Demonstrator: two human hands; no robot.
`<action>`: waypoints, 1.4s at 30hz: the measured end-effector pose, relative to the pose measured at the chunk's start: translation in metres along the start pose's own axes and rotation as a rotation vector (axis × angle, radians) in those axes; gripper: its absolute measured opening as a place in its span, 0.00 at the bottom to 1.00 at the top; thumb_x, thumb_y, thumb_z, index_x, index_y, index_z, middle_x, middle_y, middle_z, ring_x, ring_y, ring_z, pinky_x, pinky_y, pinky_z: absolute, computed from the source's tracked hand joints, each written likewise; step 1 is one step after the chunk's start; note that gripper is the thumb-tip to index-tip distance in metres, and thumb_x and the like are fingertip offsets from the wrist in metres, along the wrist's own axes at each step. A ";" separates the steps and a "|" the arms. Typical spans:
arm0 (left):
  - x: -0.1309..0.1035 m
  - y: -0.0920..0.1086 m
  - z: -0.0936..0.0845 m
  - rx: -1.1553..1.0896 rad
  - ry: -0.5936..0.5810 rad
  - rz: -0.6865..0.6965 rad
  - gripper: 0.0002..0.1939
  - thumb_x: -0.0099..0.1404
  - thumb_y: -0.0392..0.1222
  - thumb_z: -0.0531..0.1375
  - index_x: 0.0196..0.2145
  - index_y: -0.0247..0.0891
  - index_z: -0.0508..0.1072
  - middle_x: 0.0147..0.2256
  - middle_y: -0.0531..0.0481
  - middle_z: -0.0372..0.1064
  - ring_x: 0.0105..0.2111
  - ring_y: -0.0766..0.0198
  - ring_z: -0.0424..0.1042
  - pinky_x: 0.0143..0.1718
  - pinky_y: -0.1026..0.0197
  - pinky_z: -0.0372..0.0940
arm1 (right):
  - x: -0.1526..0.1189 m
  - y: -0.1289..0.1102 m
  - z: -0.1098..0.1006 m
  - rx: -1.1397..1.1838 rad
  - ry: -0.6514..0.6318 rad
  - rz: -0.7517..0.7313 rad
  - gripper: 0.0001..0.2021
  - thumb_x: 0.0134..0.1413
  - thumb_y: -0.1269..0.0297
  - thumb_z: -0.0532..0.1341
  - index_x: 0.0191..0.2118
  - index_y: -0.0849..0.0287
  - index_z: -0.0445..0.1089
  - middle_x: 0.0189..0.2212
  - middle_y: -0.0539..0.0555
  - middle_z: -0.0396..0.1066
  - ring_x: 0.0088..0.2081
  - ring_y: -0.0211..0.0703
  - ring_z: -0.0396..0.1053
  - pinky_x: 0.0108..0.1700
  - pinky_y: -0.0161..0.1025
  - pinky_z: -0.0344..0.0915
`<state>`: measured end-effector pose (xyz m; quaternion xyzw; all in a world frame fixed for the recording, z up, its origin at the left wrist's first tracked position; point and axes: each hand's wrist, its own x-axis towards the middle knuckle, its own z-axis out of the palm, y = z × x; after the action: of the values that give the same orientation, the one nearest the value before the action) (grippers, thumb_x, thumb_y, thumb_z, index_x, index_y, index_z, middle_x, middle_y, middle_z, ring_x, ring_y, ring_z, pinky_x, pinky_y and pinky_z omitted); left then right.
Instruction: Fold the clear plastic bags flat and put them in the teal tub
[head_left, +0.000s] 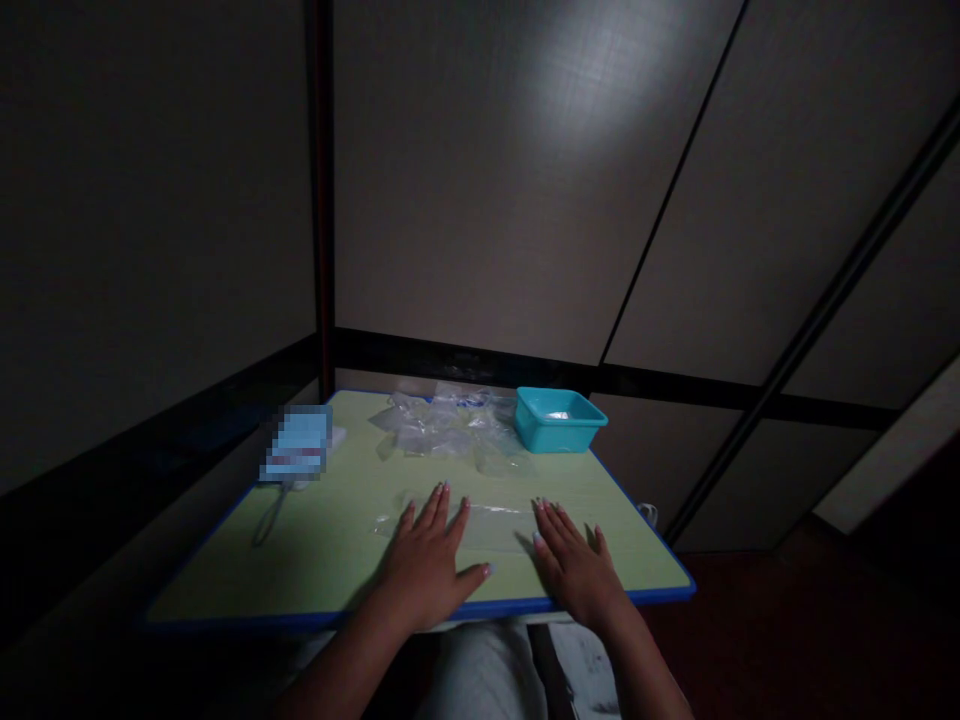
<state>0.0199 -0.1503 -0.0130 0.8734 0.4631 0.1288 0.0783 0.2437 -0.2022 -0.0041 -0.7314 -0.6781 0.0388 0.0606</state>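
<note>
A clear plastic bag (491, 530) lies flat near the front of the pale green table (330, 560). My left hand (427, 560) rests palm down over its left part, fingers stretched and thumb spread to the right. At its right end lies my right hand (577, 565), also palm down with the fingers extended. Neither hand grips anything. Farther back, several crumpled clear plastic bags (442, 425) sit in a loose pile. Parts of the flat bag are hidden under my hands.
A turquoise plastic basin (562, 432) stands at the back right, with something pale inside. On the left edge lies a blurred-out blue item (298, 445) with a strap (268, 515). Dark panelled walls (487, 200) rise behind and to the left. The table has a blue edge.
</note>
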 end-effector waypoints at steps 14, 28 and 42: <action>-0.001 0.001 -0.002 -0.024 -0.005 -0.001 0.40 0.58 0.67 0.47 0.62 0.45 0.45 0.63 0.40 0.29 0.62 0.53 0.26 0.59 0.41 0.31 | -0.053 -0.034 -0.013 0.024 0.111 -0.216 0.19 0.58 0.54 0.50 0.53 0.47 0.63 0.59 0.51 0.53 0.61 0.51 0.44 0.60 0.57 0.35; -0.001 0.001 -0.004 -0.042 -0.003 -0.001 0.41 0.57 0.67 0.47 0.62 0.44 0.45 0.63 0.41 0.31 0.62 0.53 0.27 0.59 0.42 0.30 | -0.049 -0.053 0.011 -0.022 0.341 0.096 0.21 0.61 0.53 0.43 0.51 0.54 0.63 0.45 0.61 0.65 0.46 0.55 0.60 0.43 0.52 0.55; -0.002 0.002 -0.006 -0.035 0.006 -0.009 0.41 0.57 0.66 0.48 0.62 0.43 0.48 0.63 0.41 0.33 0.62 0.52 0.27 0.59 0.41 0.31 | -0.030 -0.067 0.022 0.166 0.208 0.183 0.30 0.59 0.50 0.41 0.61 0.62 0.49 0.59 0.62 0.51 0.61 0.56 0.45 0.57 0.66 0.27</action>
<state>0.0188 -0.1531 -0.0067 0.8694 0.4650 0.1393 0.0927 0.1717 -0.2268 -0.0171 -0.7826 -0.5934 0.0241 0.1866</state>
